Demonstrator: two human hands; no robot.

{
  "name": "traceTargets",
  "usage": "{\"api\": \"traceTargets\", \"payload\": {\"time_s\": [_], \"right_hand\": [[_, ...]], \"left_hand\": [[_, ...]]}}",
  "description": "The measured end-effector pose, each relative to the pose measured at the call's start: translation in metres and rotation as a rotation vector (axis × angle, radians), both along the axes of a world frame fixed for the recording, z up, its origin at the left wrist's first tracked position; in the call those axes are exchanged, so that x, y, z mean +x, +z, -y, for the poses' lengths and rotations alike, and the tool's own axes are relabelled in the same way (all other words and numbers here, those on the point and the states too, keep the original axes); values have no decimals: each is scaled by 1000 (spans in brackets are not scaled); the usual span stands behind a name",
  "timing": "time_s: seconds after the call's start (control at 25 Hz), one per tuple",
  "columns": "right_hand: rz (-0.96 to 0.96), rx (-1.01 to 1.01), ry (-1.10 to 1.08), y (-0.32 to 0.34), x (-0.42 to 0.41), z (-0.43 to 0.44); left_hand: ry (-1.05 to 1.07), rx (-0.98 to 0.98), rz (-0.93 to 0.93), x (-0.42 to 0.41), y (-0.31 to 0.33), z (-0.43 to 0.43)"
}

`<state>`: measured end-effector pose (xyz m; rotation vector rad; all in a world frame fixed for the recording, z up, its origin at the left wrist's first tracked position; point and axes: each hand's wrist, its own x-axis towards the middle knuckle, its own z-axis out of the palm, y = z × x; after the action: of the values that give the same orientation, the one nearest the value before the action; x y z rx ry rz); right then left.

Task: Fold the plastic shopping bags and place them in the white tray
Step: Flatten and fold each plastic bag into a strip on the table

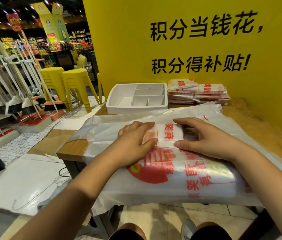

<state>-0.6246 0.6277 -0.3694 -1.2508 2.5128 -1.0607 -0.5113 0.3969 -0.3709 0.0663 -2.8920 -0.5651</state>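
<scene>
A folded white plastic bag with red print (168,134) lies on top of a thick pile of flat bags (188,172) on the wooden table. My left hand (135,137) holds its left end, thumb at the near edge and fingers at the far edge. My right hand (204,135) holds its right end the same way. The white tray (119,106) with several compartments stands behind the pile and holds nothing I can see.
Stacks of folded bags (199,94) sit right of the tray against a yellow sign wall (206,49). Bare wooden table (258,122) shows at the right. Yellow stools (71,84) and brooms (24,94) stand on the left beyond the table edge.
</scene>
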Motion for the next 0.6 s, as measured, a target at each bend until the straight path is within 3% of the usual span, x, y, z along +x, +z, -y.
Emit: {"api": "traceTargets", "payload": {"time_s": [0.16, 0.32, 0.44, 0.6], "right_hand": [[199, -184, -62, 9, 1, 2], [495, -430, -250, 21, -1, 7], [550, -352, -296, 26, -7, 4], [466, -547, -541, 52, -48, -24]], "left_hand": [[-10, 505, -205, -5, 5, -3], [-3, 640, -272, -13, 10, -9], [21, 439, -187, -12, 10, -16], [-53, 6, -15, -4, 1, -21]]}}
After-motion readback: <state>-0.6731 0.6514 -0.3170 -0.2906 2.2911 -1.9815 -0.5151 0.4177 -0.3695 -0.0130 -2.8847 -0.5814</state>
